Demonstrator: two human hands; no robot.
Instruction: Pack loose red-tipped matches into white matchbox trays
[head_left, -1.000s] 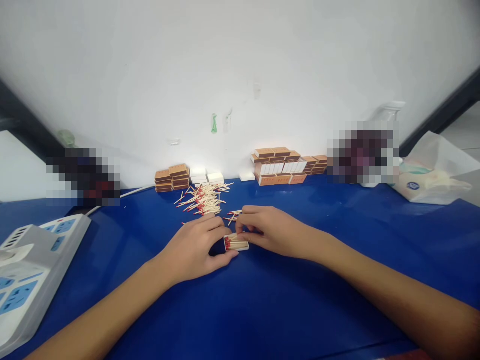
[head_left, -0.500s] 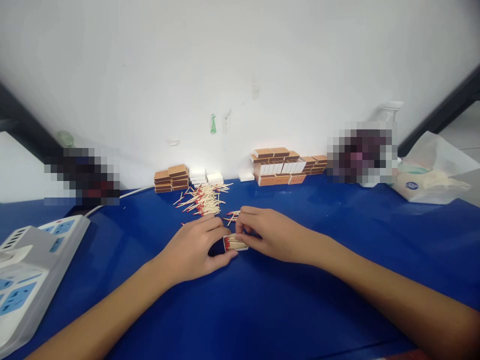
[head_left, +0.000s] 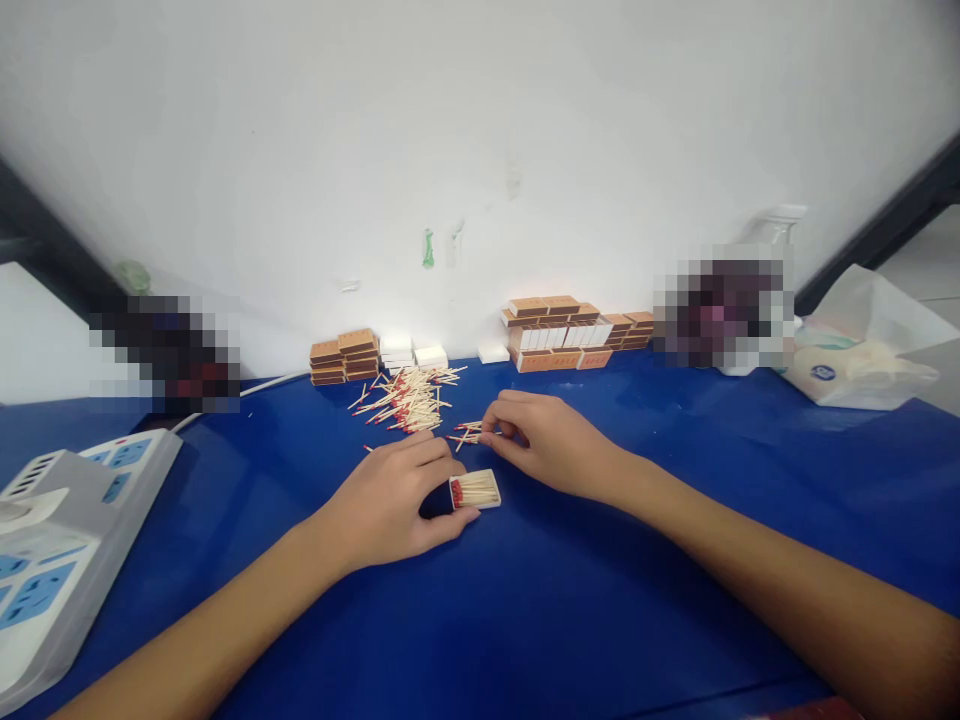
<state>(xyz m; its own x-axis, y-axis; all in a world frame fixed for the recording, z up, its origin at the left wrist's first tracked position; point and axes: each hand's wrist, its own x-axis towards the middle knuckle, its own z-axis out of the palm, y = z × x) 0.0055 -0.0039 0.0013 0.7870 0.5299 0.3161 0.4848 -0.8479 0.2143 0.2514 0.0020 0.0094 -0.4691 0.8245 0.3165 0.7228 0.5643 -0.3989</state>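
Observation:
A small open matchbox tray [head_left: 475, 490], filled with red-tipped matches, lies on the blue table [head_left: 525, 600]. My left hand [head_left: 390, 497] is curled against the tray's left end, thumb and fingers gripping it. My right hand [head_left: 540, 440] is just behind the tray, fingertips pinched at a few loose matches [head_left: 469, 432]. A larger pile of loose matches [head_left: 409, 400] lies further back.
Brown matchboxes [head_left: 345, 355] and white trays [head_left: 411, 350] are stacked by the wall, with a bigger stack [head_left: 574, 330] to the right. A grey power strip [head_left: 60, 530] lies at the left. A plastic bag [head_left: 862, 350] rests at the far right.
My right hand has lifted off the tray and moved back to the few loose matches. The tray now shows fully; my left hand stays on it.

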